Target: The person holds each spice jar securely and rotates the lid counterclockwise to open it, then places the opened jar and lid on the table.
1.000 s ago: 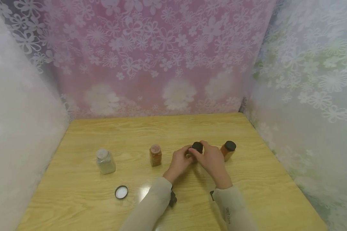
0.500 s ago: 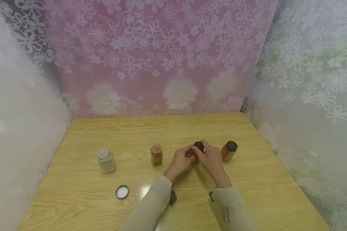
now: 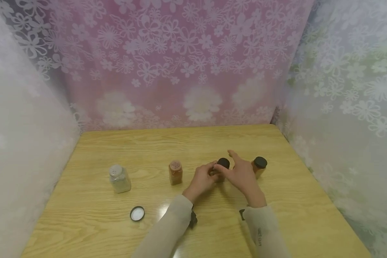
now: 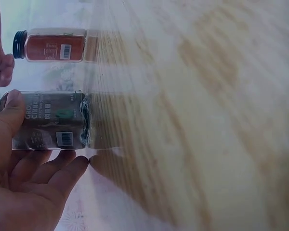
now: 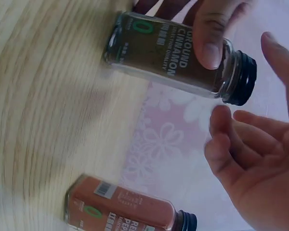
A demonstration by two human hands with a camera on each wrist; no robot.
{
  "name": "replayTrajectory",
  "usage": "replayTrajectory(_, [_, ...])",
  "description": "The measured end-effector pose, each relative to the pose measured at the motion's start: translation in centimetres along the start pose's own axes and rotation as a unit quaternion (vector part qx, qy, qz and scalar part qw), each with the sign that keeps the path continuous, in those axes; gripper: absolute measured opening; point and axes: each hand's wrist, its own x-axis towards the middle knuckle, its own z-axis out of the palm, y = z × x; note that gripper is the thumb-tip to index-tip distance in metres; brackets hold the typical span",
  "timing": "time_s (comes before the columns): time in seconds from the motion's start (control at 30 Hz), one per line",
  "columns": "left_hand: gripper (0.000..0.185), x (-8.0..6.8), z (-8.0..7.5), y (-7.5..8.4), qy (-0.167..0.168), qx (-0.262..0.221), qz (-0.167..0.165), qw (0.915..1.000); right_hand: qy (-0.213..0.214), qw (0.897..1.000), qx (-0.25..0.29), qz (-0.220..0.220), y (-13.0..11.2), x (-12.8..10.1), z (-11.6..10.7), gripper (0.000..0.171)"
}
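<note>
My left hand point(image 3: 200, 182) holds a glass spice jar of ground cinnamon point(image 5: 154, 50), its thumb on the label and its fingers on the opposite side. The jar stands on the table with its black cap point(image 5: 242, 79) on. Beside the cap is my right hand point(image 5: 255, 154), thumb and fingers spread apart around nothing; a small gap separates them from the cap in the right wrist view. To the right stands a red pepper jar point(image 5: 125, 204), also black-capped, partly hidden behind my right hand in the head view.
Left of my hands stands an uncapped shaker jar of reddish-brown powder point(image 3: 175, 174). Farther left is an uncapped shaker jar with pale contents point(image 3: 119, 182). A loose black cap point(image 3: 137, 214) lies liner-up near the front. Flowered curtains point(image 3: 193, 64) enclose the wooden table point(image 3: 142, 143).
My right hand has let go of the cinnamon jar's cap and spread its fingers, shifting slightly right. My left hand keeps its hold on the jar.
</note>
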Motion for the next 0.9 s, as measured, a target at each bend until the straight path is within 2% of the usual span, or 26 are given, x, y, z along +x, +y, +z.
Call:
replayTrajectory(0.03, [0.060, -0.04, 0.00, 0.10, 0.001, 0.000, -0.002, 1.0000, 0.010, 1.000, -0.003, 0.007, -0.01, -0.05, -0.04, 0.074])
replayTrajectory(0.13, [0.061, -0.07, -0.03, 0.34, 0.001, -0.008, -0.004, 1.0000, 0.034, 0.999, 0.001, 0.007, 0.28, -0.20, -0.04, 0.059])
replayTrajectory(0.27, [0.060, 0.00, -0.05, 0.52, -0.005, -0.016, -0.004, 0.9998, 0.019, 1.000, 0.015, -0.003, 0.77, -0.43, -0.25, 0.048])
replayTrajectory(0.43, [0.059, 0.12, -0.01, 0.67, -0.002, -0.019, -0.001, 0.9998, -0.021, 1.000, -0.002, -0.010, 0.67, -0.42, -0.76, 0.058])
replayTrajectory(0.57, [0.064, -0.07, 0.03, 0.67, -0.001, -0.014, -0.011, 0.9998, -0.001, 0.999, -0.042, 0.017, 0.31, -0.31, -0.66, 0.067])
replayTrajectory(0.63, [0.066, -0.16, 0.07, 0.65, -0.001, -0.009, -0.013, 0.9999, 0.017, 0.998, -0.053, 0.019, 0.12, -0.32, -0.52, 0.065])
replayTrajectory(0.8, [0.058, -0.08, 0.19, 0.57, 0.003, -0.014, 0.001, 0.9999, 0.047, 0.998, -0.032, -0.031, -0.03, -0.36, -0.15, 0.039])
replayTrajectory(0.9, [0.055, -0.01, 0.30, 0.51, 0.007, -0.023, 0.010, 0.9997, 0.047, 0.997, -0.015, -0.056, 0.06, -0.42, -0.06, 0.030])
